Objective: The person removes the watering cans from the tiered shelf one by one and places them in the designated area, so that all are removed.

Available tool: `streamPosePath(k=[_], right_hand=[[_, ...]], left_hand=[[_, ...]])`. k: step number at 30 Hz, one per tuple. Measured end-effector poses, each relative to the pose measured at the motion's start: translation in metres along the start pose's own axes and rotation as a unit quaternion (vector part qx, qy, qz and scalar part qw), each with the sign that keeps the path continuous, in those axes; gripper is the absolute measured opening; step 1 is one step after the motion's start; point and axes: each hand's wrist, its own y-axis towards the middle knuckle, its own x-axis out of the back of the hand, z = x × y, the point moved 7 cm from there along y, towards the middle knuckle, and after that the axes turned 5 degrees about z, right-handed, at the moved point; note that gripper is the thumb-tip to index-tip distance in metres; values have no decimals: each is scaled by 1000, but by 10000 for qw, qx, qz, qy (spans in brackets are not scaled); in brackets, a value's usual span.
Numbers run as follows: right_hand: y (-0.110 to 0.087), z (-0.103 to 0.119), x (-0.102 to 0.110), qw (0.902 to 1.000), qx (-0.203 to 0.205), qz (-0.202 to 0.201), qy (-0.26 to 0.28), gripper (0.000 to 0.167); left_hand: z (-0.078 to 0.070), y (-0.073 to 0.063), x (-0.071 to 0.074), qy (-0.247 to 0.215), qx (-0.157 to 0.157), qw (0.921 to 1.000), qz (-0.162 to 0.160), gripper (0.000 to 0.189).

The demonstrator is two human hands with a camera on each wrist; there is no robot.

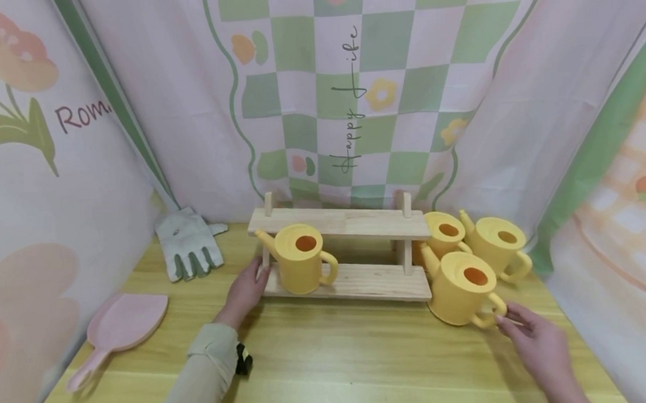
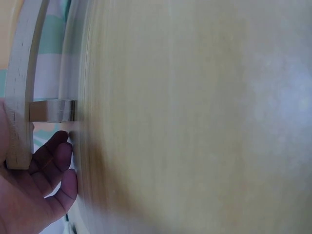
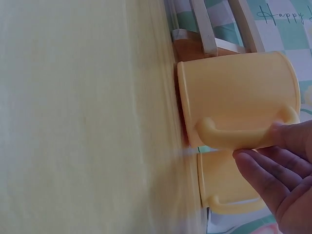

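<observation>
A two-tier wooden shelf stands against the back curtain. My left hand grips the left end of its lower board, and in the left wrist view the fingers curl beneath the board end. On that lower board sits a yellow watering can, spout to the left. My right hand pinches the handle of a second yellow watering can just right of the shelf. In the right wrist view, thumb and fingertips meet at the lower part of its handle.
Behind the held can stand two more yellow watering cans, one beside the shelf end and another farther right. A grey-white glove lies at the back left. Nearer on the left is a pink dustpan on the wooden table.
</observation>
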Motion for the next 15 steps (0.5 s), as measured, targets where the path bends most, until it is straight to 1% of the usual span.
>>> streamPosePath(k=[6, 9, 13, 15], right_hand=[[0, -1, -2, 9998, 14, 209, -65, 39], [1, 1, -2, 9994, 27, 275, -195, 42], [2, 6, 2, 9992, 1, 272, -301, 50], [3, 11, 6, 9995, -22, 139, -296, 51]], left_hand=[[1, 0, 0, -23, -8, 10000, -5, 55], [1, 0, 1, -22, -39, 10000, -40, 54], [0, 0, 1, -3, -138, 9998, -122, 53], [-1, 0, 1, 19, -203, 9996, -172, 53]])
